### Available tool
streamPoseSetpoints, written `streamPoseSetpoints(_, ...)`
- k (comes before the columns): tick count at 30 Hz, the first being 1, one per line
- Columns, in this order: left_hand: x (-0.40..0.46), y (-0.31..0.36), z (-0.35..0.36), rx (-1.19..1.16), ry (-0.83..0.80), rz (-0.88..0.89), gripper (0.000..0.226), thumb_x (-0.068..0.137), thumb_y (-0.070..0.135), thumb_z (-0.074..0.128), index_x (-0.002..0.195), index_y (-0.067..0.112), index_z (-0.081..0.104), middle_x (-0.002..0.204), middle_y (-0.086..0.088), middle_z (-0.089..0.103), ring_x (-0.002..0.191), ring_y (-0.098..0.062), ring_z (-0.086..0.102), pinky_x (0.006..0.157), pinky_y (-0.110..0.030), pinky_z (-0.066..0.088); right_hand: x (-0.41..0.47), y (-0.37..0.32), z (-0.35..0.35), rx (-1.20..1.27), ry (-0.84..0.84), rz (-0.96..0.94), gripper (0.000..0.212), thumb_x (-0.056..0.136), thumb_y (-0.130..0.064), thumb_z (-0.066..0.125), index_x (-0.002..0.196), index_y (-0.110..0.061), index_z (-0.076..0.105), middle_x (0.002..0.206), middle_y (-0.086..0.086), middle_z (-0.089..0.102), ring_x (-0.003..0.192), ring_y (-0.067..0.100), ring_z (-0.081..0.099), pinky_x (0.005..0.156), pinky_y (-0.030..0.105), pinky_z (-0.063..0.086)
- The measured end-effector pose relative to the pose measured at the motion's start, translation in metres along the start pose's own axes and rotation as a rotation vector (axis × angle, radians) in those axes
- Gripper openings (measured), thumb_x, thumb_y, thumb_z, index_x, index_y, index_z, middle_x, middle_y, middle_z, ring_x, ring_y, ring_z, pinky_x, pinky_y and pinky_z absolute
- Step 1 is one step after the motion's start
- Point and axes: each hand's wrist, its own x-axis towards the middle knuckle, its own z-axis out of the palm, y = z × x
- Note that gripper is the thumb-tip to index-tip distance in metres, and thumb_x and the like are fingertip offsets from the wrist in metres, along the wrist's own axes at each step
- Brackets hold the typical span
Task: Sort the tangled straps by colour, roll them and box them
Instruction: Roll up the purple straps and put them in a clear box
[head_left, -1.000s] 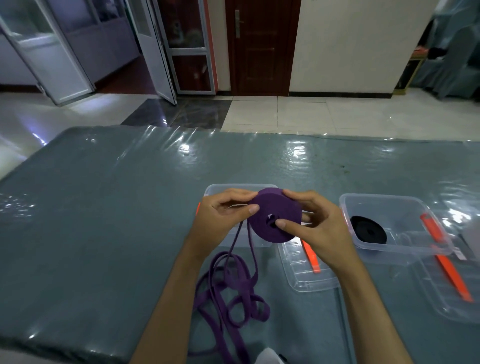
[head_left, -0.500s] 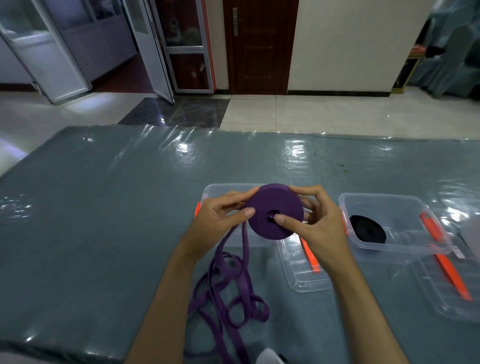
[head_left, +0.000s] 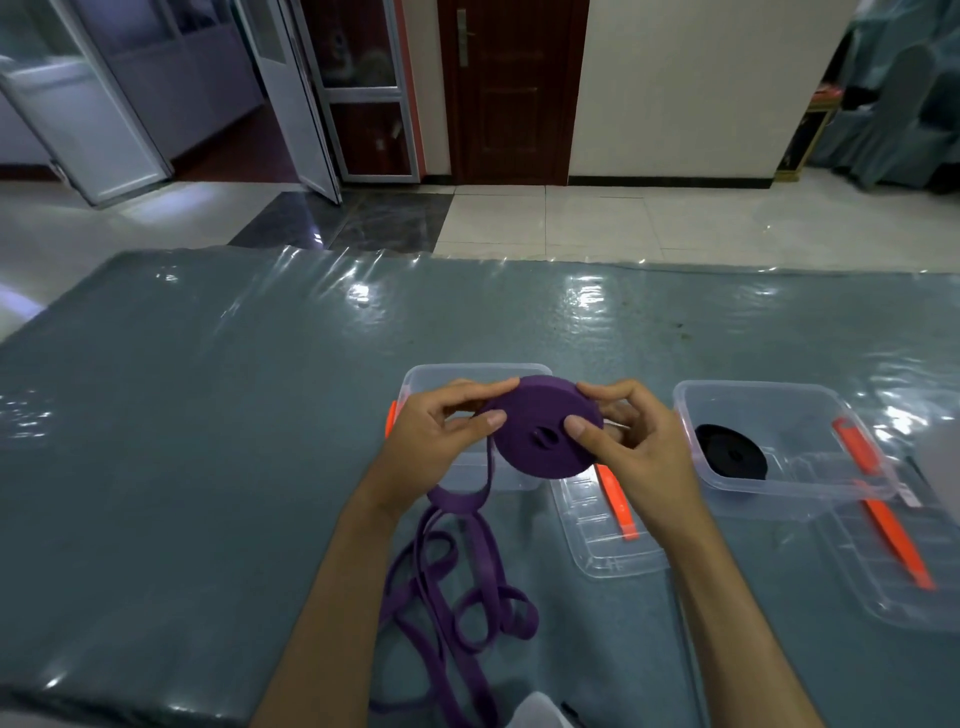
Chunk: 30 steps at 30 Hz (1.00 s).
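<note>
head view has your left hand (head_left: 434, 441) and right hand (head_left: 631, 452) raised together over the table, both curled onto the purple roll (head_left: 545, 428): your left thumb and forefinger pinch its left rim, your right thumb presses the face just beside the centre hole while the other right fingers wrap behind it. the roll is tilted with its flat face toward you, held above the near edge of a clear box (head_left: 426, 376) with an orange latch on its left side. from the roll's left edge the loose purple strap (head_left: 447, 587) drops past your left wrist and lies in tangled loops on the table (head_left: 182, 441), running off toward the near edge. just right of your hands lies a clear lid (head_left: 597, 551) with an orange clip, flat on the table. further right stands a second clear box (head_left: 779, 410) holding a black roll (head_left: 732, 457), with another clear lid (head_left: 883, 571) lying partly under and beside it, near the table's right end.
</note>
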Motion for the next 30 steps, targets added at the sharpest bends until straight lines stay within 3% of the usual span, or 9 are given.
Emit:
streamPoseSetpoints(3, -0.002, -0.001, -0.004, 0.035, 0.03, -0.015, 0.025, 0.09, 0.003, 0.079, 0.114, 0.009, 0.078, 0.11, -0.001, 0.08, 0.107, -0.02, 0.075, 0.1, -0.035, 0.06, 0.0, 0.002, -0.005, -0.053, -0.125, 0.124, 0.034, 0.083, -0.023, 0.086, 0.104, -0.023, 0.059, 0.104, 0.012, 0.081, 0.084, 0.026, 0.079, 0.071, 0.029, 0.061)
streamPoseSetpoints(8, -0.009, -0.006, -0.002, -0.075, 0.059, -0.077, 0.027, 0.085, 0.014, 0.082, 0.112, 0.013, 0.08, 0.111, -0.009, 0.08, 0.111, -0.03, 0.074, 0.103, -0.049, 0.058, -0.005, 0.003, -0.007, 0.015, -0.145, 0.069, 0.055, 0.086, -0.016, 0.085, 0.137, -0.029, 0.068, 0.107, 0.016, 0.08, 0.094, 0.033, 0.079, 0.079, 0.032, 0.064)
streamPoseSetpoints(12, -0.013, -0.003, -0.006, -0.113, -0.07, -0.097, 0.044, 0.09, 0.02, 0.078, 0.134, 0.027, 0.072, 0.127, -0.002, 0.076, 0.121, -0.024, 0.071, 0.108, -0.033, 0.054, -0.009, 0.001, -0.001, 0.055, -0.064, 0.043, 0.042, 0.084, -0.024, 0.086, 0.124, -0.023, 0.075, 0.117, 0.011, 0.079, 0.104, 0.032, 0.078, 0.08, 0.037, 0.066)
streamPoseSetpoints(15, -0.016, -0.003, -0.004, -0.048, 0.035, -0.038, 0.034, 0.088, 0.015, 0.084, 0.119, 0.029, 0.079, 0.116, 0.003, 0.079, 0.109, -0.017, 0.074, 0.099, -0.031, 0.058, -0.013, -0.001, -0.002, 0.024, -0.085, 0.125, 0.042, 0.079, -0.04, 0.091, 0.108, -0.022, 0.067, 0.109, 0.014, 0.08, 0.096, 0.036, 0.079, 0.077, 0.04, 0.065)
streamPoseSetpoints(17, -0.017, -0.004, 0.001, -0.022, 0.088, -0.015, 0.026, 0.085, 0.013, 0.087, 0.105, 0.027, 0.08, 0.107, 0.003, 0.08, 0.101, -0.014, 0.075, 0.091, -0.025, 0.058, -0.014, 0.0, -0.004, -0.035, -0.128, 0.169, 0.039, 0.081, -0.037, 0.09, 0.099, -0.022, 0.058, 0.099, 0.014, 0.081, 0.089, 0.035, 0.079, 0.072, 0.035, 0.064)
streamPoseSetpoints(19, -0.02, -0.005, 0.004, 0.002, 0.111, -0.006, 0.023, 0.082, 0.011, 0.089, 0.096, 0.026, 0.079, 0.101, 0.003, 0.08, 0.097, -0.013, 0.075, 0.088, -0.021, 0.057, -0.017, 0.001, -0.006, -0.054, -0.192, 0.207, 0.035, 0.087, -0.027, 0.084, 0.113, -0.03, 0.06, 0.1, 0.016, 0.08, 0.093, 0.037, 0.079, 0.073, 0.037, 0.065)
streamPoseSetpoints(22, -0.026, -0.006, 0.004, -0.002, 0.111, -0.017, 0.022, 0.08, 0.013, 0.09, 0.091, 0.029, 0.08, 0.097, 0.004, 0.08, 0.094, -0.011, 0.076, 0.086, -0.02, 0.057, -0.022, -0.002, -0.011, -0.103, -0.29, 0.23, 0.069, 0.093, -0.023, 0.078, 0.149, -0.051, 0.049, 0.105, 0.02, 0.078, 0.1, 0.034, 0.078, 0.083, 0.042, 0.066)
streamPoseSetpoints(27, -0.033, -0.009, 0.01, -0.03, 0.096, -0.044, 0.02, 0.079, 0.013, 0.092, 0.092, 0.025, 0.082, 0.097, -0.001, 0.081, 0.09, -0.014, 0.078, 0.082, -0.02, 0.059, -0.03, -0.002, -0.008, -0.09, -0.292, 0.215, 0.038, 0.09, -0.03, 0.083, 0.124, -0.034, 0.068, 0.11, 0.014, 0.079, 0.096, 0.038, 0.078, 0.074, 0.047, 0.066)
streamPoseSetpoints(30, -0.037, -0.01, 0.015, -0.092, 0.064, -0.082, 0.017, 0.083, 0.016, 0.089, 0.097, 0.022, 0.082, 0.102, -0.004, 0.081, 0.094, -0.02, 0.079, 0.082, -0.024, 0.061, -0.036, 0.003, -0.007, -0.047, -0.255, 0.181, 0.044, 0.09, -0.027, 0.082, 0.13, -0.033, 0.064, 0.108, 0.014, 0.08, 0.093, 0.035, 0.08, 0.069, 0.041, 0.064)
